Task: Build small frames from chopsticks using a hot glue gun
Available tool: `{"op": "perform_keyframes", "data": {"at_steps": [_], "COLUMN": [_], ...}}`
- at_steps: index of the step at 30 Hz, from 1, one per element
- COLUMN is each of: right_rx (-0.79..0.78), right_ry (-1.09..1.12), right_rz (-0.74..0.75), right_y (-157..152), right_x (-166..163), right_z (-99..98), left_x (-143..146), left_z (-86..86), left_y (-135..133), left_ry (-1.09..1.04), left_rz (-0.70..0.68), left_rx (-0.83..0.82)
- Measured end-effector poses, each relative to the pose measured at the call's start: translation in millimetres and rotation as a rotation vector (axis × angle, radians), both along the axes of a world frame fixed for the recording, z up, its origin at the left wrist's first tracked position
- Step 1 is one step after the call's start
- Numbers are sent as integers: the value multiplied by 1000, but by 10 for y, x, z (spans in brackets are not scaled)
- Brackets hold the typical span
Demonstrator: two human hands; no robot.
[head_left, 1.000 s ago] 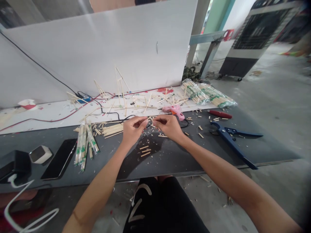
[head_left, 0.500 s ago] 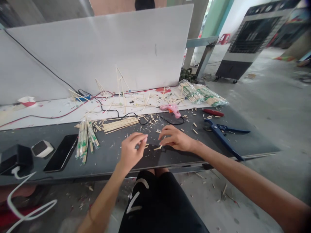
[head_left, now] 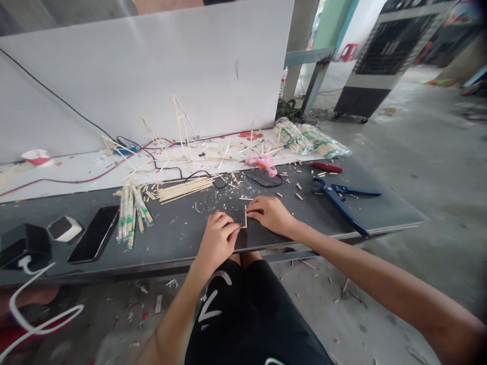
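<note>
Near the front edge of the dark tabletop, my left hand has its fingertips closed at the end of a short wooden stick, mostly hidden by the fingers. Facing it, my right hand pinches another short wooden stick. The two sticks meet in an L shape at the lower end; whether they are joined I cannot tell. Just beyond the fingers lies one more stick piece. Behind the hands is a pink glue gun, and left of it a pile of long thin sticks.
Wrapped chopsticks, a phone, a white smartwatch-like device and a black box with a white cable lie left. Blue cutters and a red-handled tool lie right. Stick frames stand at the back, before a white board.
Both hands have come closer together and now hold short sticks in an L shape; before, they were apart over loose pieces. The camera view has shifted slightly.
</note>
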State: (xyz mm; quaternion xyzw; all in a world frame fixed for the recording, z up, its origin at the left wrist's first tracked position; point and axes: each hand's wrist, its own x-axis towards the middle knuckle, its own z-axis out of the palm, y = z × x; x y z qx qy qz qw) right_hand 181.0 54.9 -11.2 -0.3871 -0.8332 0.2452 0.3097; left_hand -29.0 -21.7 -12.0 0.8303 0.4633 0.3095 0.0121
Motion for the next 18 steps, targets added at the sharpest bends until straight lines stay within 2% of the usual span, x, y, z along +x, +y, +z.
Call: {"op": "perform_keyframes", "data": {"at_steps": [4,10,18], "right_rx": [-48,-57,-57], "right_ry": [37,17,32], "right_rz": [92,126,116], "right_y": [26,62,69], "right_x": [-69,-108,-104], "right_z": [10,-14,-47], "left_x": [9,23,38], "left_z": [-8,-30,60], "left_y": [-26,3,51], "left_ry": [-41,-59,128], "left_rz": [-8,-24,-105], "left_rx": [-2,-19,-83]}}
